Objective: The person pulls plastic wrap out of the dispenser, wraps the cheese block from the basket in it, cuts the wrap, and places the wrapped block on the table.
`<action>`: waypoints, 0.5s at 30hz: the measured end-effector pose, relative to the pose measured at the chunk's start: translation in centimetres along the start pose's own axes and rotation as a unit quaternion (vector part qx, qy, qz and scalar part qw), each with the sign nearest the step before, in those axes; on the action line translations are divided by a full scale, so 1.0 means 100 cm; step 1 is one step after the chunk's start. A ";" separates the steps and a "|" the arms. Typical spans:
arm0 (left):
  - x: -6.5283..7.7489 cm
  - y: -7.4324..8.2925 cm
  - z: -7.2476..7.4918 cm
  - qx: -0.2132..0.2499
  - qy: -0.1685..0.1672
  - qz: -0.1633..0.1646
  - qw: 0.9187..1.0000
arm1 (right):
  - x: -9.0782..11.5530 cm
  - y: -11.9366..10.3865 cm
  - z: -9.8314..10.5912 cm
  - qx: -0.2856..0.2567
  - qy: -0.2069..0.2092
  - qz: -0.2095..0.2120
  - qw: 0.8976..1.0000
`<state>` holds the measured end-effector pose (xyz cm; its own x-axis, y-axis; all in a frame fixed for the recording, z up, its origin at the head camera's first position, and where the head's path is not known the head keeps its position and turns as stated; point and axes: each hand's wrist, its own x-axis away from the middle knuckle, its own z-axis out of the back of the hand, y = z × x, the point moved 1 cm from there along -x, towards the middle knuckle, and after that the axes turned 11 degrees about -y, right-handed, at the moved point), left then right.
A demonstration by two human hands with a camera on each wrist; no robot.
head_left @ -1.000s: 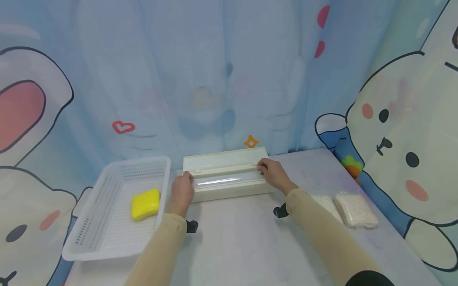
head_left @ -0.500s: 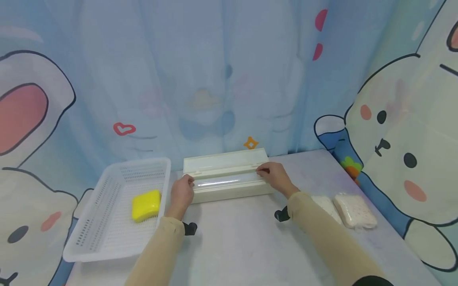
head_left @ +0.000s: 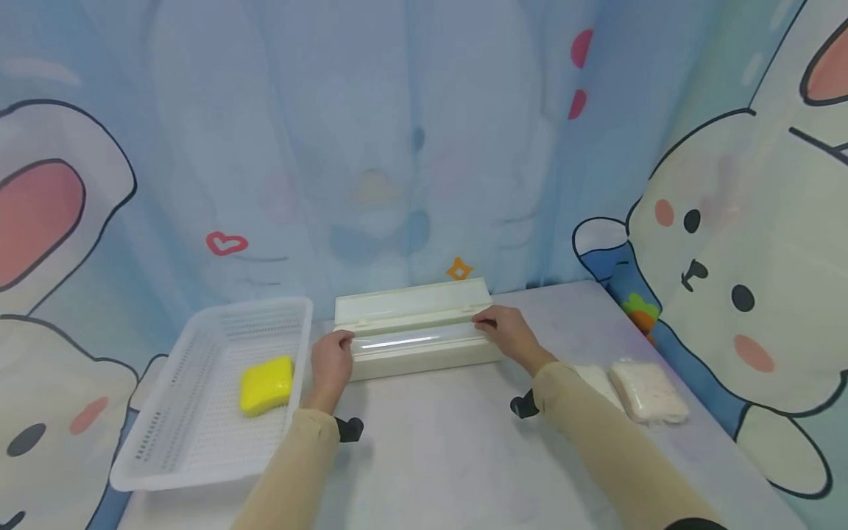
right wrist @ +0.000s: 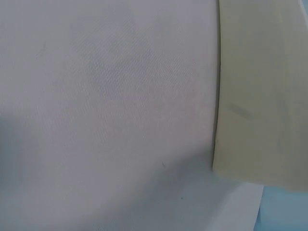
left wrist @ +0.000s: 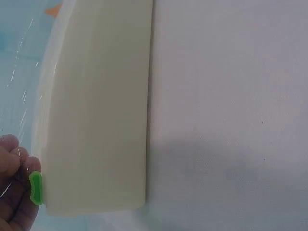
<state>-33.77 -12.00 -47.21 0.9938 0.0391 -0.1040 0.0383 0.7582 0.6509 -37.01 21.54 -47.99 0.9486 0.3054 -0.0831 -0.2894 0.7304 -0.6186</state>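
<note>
An off-white cling film dispenser [head_left: 427,362] lies lengthwise near the back of the table, its lid [head_left: 411,302] raised against the curtain. Across its opening shows shiny clear cling film [head_left: 417,339]. My left hand [head_left: 331,364] pinches the film at the left end; in the left wrist view, thin film [left wrist: 21,96] stretches up from the fingers [left wrist: 21,166]. A small green piece [left wrist: 36,188] sits beside them at the dispenser's edge. At the right end, my right hand [head_left: 510,333] has thumb and fingertips pinched together at the film. The right wrist view shows only the dispenser's end [right wrist: 262,96].
To the left stands a white perforated basket [head_left: 159,471] with a yellow block [head_left: 266,386] in it. Two pale wrapped packs, one a pinkish pack [head_left: 648,391], lie at the right, partly behind the right sleeve [head_left: 589,434]. A patterned curtain [head_left: 371,147] hangs behind the table.
Both hands have shifted slightly toward the table's front relative to the dispenser, still at its two ends. The head view has tilted a little. Basket and packs stay in place.
</note>
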 end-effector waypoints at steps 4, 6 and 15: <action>0.000 0.001 0.002 0.000 -0.021 0.014 1.000 | 0.000 -0.003 0.000 0.003 0.009 -0.002 1.000; -0.001 0.001 0.005 0.005 -0.028 0.024 0.999 | 0.000 -0.004 0.000 0.003 0.021 -0.001 1.000; 0.003 0.000 0.014 0.015 -0.009 0.019 1.000 | -0.001 -0.014 0.008 0.048 0.056 -0.018 0.997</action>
<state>-33.31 -12.93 -46.21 0.9963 0.0563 -0.0655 0.0028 0.7365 0.6764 -36.82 20.95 -46.53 0.9654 0.2117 -0.1520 -0.2605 0.7965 -0.5457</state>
